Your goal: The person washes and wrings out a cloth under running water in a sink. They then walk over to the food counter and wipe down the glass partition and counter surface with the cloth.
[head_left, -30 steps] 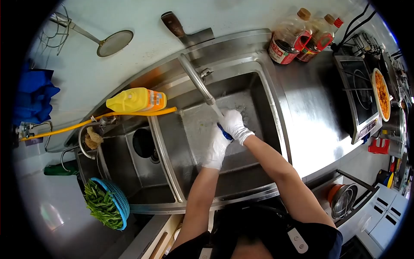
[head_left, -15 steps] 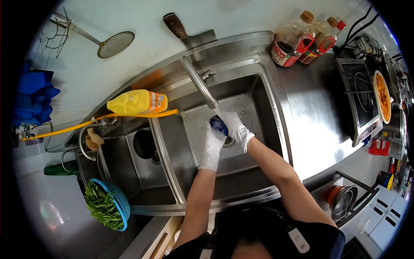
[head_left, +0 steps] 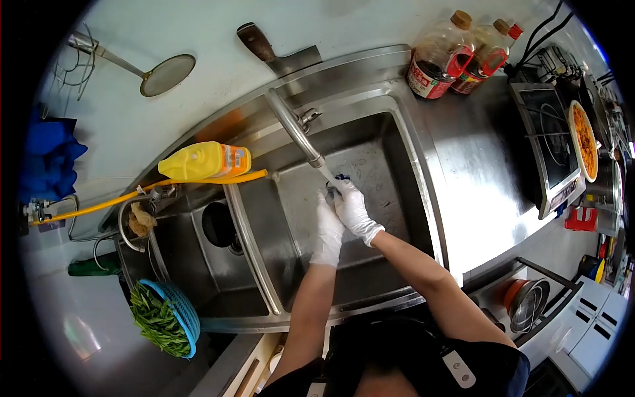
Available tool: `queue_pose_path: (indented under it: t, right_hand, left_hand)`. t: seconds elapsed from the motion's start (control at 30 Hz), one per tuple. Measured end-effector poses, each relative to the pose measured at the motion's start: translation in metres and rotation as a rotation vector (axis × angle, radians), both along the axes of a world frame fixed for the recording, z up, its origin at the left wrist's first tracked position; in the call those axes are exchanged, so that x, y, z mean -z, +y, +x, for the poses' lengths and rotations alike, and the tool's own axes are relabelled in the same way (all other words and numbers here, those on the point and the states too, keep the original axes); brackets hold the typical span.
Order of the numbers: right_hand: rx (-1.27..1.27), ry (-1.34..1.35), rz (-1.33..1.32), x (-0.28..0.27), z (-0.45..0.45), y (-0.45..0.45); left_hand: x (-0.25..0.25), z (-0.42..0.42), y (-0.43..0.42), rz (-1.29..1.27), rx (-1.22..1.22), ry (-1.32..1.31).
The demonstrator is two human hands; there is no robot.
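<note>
Mid-frame, rinsing looks underway, not finished: left hand (head_left: 328,230) and right hand (head_left: 355,211) together at a dark blue item (head_left: 342,176) under the faucet (head_left: 291,126) (can't tell either's grip).

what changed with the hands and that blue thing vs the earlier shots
The gloved left hand and right hand have come together, so the dark blue item, plain between them half a second ago, is now mostly hidden. No letting go is visible. Water still runs from the faucet; the yellow jug stays put.
</note>
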State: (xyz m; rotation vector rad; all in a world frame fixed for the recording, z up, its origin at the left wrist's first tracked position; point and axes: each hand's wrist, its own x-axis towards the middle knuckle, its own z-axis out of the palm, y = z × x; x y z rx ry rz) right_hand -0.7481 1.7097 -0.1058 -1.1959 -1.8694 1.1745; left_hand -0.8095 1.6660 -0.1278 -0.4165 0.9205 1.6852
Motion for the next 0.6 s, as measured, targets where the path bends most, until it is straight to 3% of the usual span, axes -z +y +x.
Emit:
queue_pose_path:
  t: [0.13, 0.23, 0.27, 0.3, 0.33, 0.4, 0.43, 0.57, 0.6]
  right_hand:
    - [-0.199, -0.019, 0.038, -0.038, 0.014, -0.031]
    - [-0.392, -0.180, 0.242, -0.060, 0.023, -0.055]
    - [-0.452, -0.287, 0.252, -0.053, 0.021, -0.049]
    - [-0.511, -0.394, 0.259, -0.042, 0.018, -0.038]
    - [-0.309, -0.293, 0.263, -0.037, 0.010, -0.020]
    - [-0.251, -0.493, 0.217, -0.009, -0.001, 0.017]
    - [-0.205, -0.545, 0.143, -0.009, -0.003, 0.026]
    - [-0.121, -0.379, 0.115, -0.019, -0.001, 0.002]
    - [-0.172, -0.339, 0.184, -0.020, -0.003, -0.019]
  left_hand:
    - [-0.013, -0.007, -0.005, 0.363, 0.145, -0.089]
    - [-0.017, -0.005, -0.007, 0.297, 0.055, -0.233]
    - [-0.018, -0.003, -0.013, 0.314, 0.186, -0.169]
    - [0.001, -0.001, -0.015, 0.352, 0.154, -0.094]
    - [0.036, 0.003, -0.020, 0.385, 0.122, -0.017]
    - [0.011, 0.012, -0.002, -0.027, 0.153, 0.283]
    - [-0.028, 0.011, 0.018, -0.105, 0.068, -0.186]
    - [0.067, 0.000, -0.030, 0.290, 0.112, -0.198]
    - [0.071, 0.003, -0.032, 0.323, 0.134, -0.208]
